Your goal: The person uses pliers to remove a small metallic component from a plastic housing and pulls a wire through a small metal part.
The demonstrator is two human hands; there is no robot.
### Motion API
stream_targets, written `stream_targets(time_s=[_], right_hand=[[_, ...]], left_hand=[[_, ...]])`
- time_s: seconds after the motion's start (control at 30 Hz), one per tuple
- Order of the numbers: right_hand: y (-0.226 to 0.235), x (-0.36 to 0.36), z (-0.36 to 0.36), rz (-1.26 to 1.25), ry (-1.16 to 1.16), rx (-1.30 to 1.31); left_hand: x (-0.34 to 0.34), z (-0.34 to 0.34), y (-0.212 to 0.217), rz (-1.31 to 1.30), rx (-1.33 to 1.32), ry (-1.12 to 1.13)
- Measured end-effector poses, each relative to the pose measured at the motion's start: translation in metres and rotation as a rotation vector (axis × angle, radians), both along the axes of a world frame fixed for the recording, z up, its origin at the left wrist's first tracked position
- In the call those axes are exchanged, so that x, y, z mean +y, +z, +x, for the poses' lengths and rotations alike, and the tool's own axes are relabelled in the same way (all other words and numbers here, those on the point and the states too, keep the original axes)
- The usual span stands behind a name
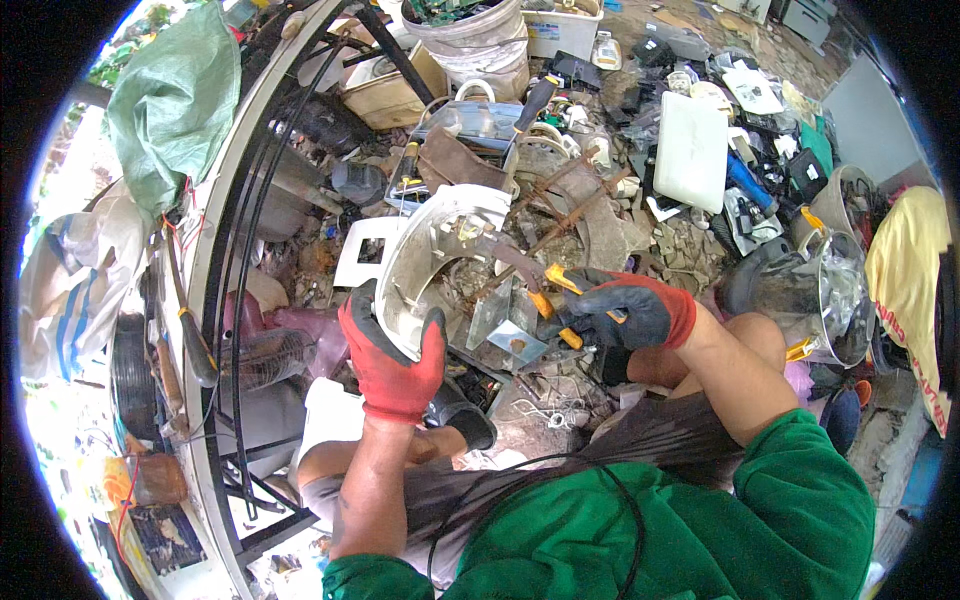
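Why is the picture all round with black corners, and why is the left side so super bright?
In the head view, the fisheye lens makes the round shape and black corners, and bends the frame; in the head view's left part, strong light washes out the area around the white bag; mid-picture in the head view, the left hand and right hand look fairly clear.

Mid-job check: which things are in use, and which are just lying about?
In use:
- white casing, in left hand
- yellow-handled tool, at right hand

Apparently just lying about:
- white panel
- bucket
- yellow sack
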State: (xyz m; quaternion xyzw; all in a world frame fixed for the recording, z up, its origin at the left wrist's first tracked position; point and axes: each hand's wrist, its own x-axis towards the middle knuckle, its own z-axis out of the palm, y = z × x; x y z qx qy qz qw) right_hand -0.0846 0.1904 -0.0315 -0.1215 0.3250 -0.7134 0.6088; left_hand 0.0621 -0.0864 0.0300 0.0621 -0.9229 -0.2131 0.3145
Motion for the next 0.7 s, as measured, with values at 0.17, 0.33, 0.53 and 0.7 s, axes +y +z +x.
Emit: stream_targets(time_s=[0.17, 0.33, 0.53, 0.7], right_hand=[[-0.002, 0.004, -0.002, -0.159, -0.113, 0.64], [-0.035, 0.009, -0.006, -0.211, -0.128, 0.695], [-0.063, 0.002, -0.008, -0.012, -0.028, -0.019], [-0.016, -0.015, 0.001, -0.121, 0.004, -0.36]], left_hand=[[-0.004, 0.001, -0.004, 0.068, -0.005, 0.018], [-0.008, 0.004, -0.007, 0.038, -0.011, 0.0], [-0.009, 0.005, -0.013, 0.009, 0.016, -0.033], [-0.006, 0.008, -0.009, 0.037, 0.007, -0.033]])
